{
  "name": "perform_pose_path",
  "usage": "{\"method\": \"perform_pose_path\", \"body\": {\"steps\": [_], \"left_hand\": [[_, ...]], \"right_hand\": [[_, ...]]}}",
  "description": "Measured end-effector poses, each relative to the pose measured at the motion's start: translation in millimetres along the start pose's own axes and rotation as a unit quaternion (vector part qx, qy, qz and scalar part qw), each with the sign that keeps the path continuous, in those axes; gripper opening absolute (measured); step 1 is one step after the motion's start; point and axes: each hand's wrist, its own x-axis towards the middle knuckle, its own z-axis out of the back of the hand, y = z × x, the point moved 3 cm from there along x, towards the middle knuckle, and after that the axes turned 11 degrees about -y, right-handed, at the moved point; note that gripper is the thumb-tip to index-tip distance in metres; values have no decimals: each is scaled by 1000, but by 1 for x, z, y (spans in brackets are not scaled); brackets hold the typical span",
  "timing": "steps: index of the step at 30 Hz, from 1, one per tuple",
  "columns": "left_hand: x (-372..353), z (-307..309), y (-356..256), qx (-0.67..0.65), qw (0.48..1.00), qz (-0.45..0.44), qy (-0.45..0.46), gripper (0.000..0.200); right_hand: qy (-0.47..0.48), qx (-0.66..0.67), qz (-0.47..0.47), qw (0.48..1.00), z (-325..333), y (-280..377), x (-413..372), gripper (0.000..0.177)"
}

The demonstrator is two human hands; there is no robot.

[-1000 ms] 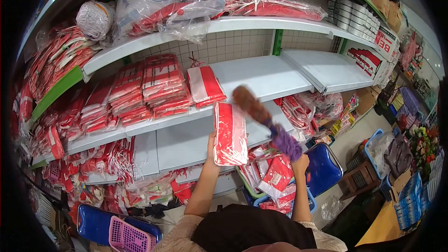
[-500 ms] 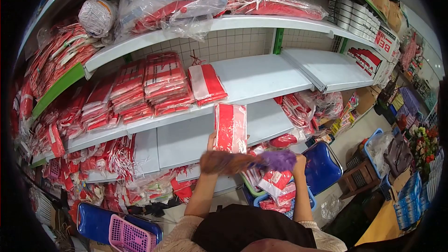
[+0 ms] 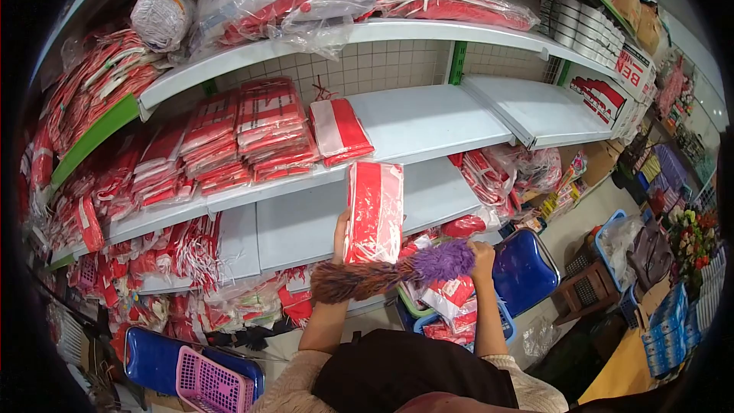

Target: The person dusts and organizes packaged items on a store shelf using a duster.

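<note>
My left hand (image 3: 341,235) grips a flat plastic-wrapped packet of red and white cloth (image 3: 375,210) from its left side, upright in front of the shelves. Most of those fingers are hidden behind the packet. In my right hand (image 3: 482,261) is the end of a fluffy duster (image 3: 394,269), purple near the hand and brown-orange toward its tip. The duster lies across the view at the packet's lower edge, its tip over my left forearm. Behind the packet, a similar folded packet (image 3: 340,131) rests on the middle shelf (image 3: 428,126) beside stacked red and white packets (image 3: 271,134).
Bagged goods (image 3: 283,4) fill the upper shelf. A blue chair (image 3: 526,271) stands at right, near a basket of packets (image 3: 451,310). At lower left, a pink basket (image 3: 214,382) sits on another blue chair (image 3: 149,359). Cartons (image 3: 604,95) are at the right shelf end.
The packet has come slightly up and closer. My right hand has shifted a little left and up; the duster, blurred before, now shows sharply with its brown end lower.
</note>
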Motion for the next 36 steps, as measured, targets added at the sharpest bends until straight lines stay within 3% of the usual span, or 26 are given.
{"method": "perform_pose_path", "body": {"steps": [1, 5, 7, 9, 11, 13, 16, 20, 23, 26, 28, 29, 30, 32, 35, 36], "left_hand": [[1, 8, -4, -13, 1000, -9, 1, 54], [8, 31, -16, -56, 998, -13, 11, 51], [-19, -31, -12, -36, 996, 19, 78, 49], [-22, -40, -11, 0, 999, 6, 50, 49], [-20, -26, -14, 22, 1000, -3, 17, 50], [-12, -8, -18, 28, 1000, -4, -1, 50], [-19, -24, -16, 39, 999, -6, -1, 48], [-24, -23, -20, 15, 999, -45, -13, 46], [-19, -7, -25, 24, 997, -56, -37, 43], [-23, -12, -26, 39, 993, -101, -53, 40], [-23, -11, -28, 43, 988, -122, -85, 40], [-23, -10, -28, 45, 985, -132, -102, 40], [-20, -2, -28, 64, 983, -137, -105, 41], [-13, 12, -27, 98, 977, -150, -117, 41], [-12, 12, -21, 185, 957, -164, -150, 43], [-11, 8, -19, 205, 951, -161, -166, 43]], "right_hand": [[7, -21, 13, 1000, -2, 4, 5, 24], [12, -72, -121, 990, -27, -13, 11, 27], [-15, -49, -156, 986, -35, -15, 35, 29], [-72, -71, -249, 963, -23, 17, 80, 34], [-94, -17, -220, 971, -26, 36, 113, 44], [-166, 2, -61, 984, -40, 49, 144, 46], [13, -103, -61, 993, -68, 63, 181, 37], [107, -108, -86, 985, -99, 55, 217, 29], [84, -157, -47, 983, -84, 75, 223, 28], [-181, -79, 39, 980, -36, 127, 213, 30], [-200, 30, 9, 979, -38, 142, 185, 35], [-96, 159, -97, 978, -50, 143, 166, 36], [10, 281, -199, 939, -64, 146, 147, 37], [165, 505, -356, 769, -68, 163, 120, 36], [168, 614, -428, 642, -70, 172, 102, 34], [125, 625, -439, 633, -63, 173, 105, 34]]}}
